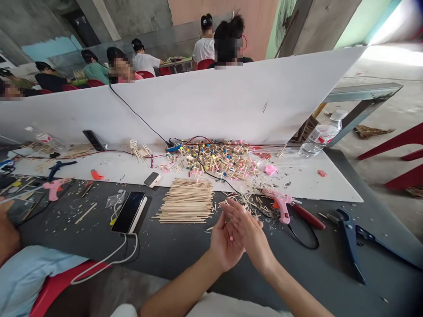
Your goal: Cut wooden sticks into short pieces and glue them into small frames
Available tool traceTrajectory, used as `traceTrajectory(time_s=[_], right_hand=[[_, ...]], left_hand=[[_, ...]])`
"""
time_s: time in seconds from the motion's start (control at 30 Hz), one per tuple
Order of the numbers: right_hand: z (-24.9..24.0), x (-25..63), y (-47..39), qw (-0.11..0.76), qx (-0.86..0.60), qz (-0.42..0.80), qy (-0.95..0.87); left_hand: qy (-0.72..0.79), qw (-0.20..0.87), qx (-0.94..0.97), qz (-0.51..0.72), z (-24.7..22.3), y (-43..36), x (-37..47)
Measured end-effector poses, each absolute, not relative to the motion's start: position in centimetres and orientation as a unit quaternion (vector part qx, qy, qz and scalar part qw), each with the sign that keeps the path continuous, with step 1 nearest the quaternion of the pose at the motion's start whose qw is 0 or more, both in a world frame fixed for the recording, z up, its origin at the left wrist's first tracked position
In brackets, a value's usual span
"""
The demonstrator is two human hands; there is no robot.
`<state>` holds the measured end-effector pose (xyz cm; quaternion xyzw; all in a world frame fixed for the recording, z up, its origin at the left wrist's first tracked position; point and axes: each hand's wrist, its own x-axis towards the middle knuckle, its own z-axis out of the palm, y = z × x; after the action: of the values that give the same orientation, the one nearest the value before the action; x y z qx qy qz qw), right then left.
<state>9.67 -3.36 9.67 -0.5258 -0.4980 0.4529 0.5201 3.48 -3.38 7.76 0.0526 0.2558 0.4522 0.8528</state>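
My left hand (pixel 222 246) is cupped palm up above the table's front part. A small pink ball (pixel 231 238), perhaps clay, rests in its palm. My right hand (pixel 253 237) lies with stretched fingers against the left hand, its palm facing the ball. Just left of the hands is a row of thin wooden sticks (pixel 187 201). Behind them spreads a heap of small stick pieces with coloured balls (pixel 218 158). A pink glue gun (pixel 280 204) lies right of my hands, beside a tool with a red handle (pixel 309 215).
A blue-handled cutter (pixel 350 246) lies at the right. Water bottle (pixel 320 134) and pink lump (pixel 270 170) stand near the white partition (pixel 214 101). At left are a phone (pixel 128 212), a second glue gun (pixel 54 189) and a neighbour's arm (pixel 8 233).
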Motion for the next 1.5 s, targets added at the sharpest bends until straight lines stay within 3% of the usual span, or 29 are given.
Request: traceTrajectory(time_s=[0.1, 0.27, 0.57, 0.7, 0.83, 0.97, 1.2, 1.33, 1.5], right_hand=[[10.4, 13.6, -4.4, 0.468, -0.531, 0.47, -0.527], [9.2, 15.0, -7.4, 0.333, -0.555, 0.325, -0.69], [8.2, 15.1, -8.6, 0.35, -0.531, 0.328, -0.698], [8.0, 16.9, -9.6, 0.333, -0.568, 0.363, -0.659], [6.9, 18.8, -10.8, 0.318, -0.634, 0.401, -0.58], [5.7, 20.0, -11.6, 0.329, -0.685, 0.415, -0.501], [5.3, 22.0, -11.9, 0.308, -0.718, 0.413, -0.467], [5.5, 22.9, -12.0, 0.283, -0.72, 0.409, -0.483], [5.0, 23.6, -12.7, 0.291, -0.736, 0.392, -0.468]], left_hand=[[0.232, 0.872, 0.03, 0.431, 7.9, -3.4, 3.2], [0.216, 0.88, 0.014, 0.423, 7.7, -4.0, 2.4], [0.267, 0.868, 0.071, 0.413, 7.9, -5.6, 2.6], [0.422, 0.751, 0.265, 0.433, 6.4, -6.7, 1.5], [0.558, 0.595, 0.475, 0.329, 4.2, -8.5, -0.7], [0.6, 0.512, 0.55, 0.273, 3.0, -9.3, -2.2], [0.597, 0.362, 0.657, 0.285, 2.3, -7.3, -0.8], [0.604, 0.324, 0.66, 0.309, 2.0, -5.7, 0.2], [0.572, 0.356, 0.658, 0.335, 2.1, -4.0, 0.5]])
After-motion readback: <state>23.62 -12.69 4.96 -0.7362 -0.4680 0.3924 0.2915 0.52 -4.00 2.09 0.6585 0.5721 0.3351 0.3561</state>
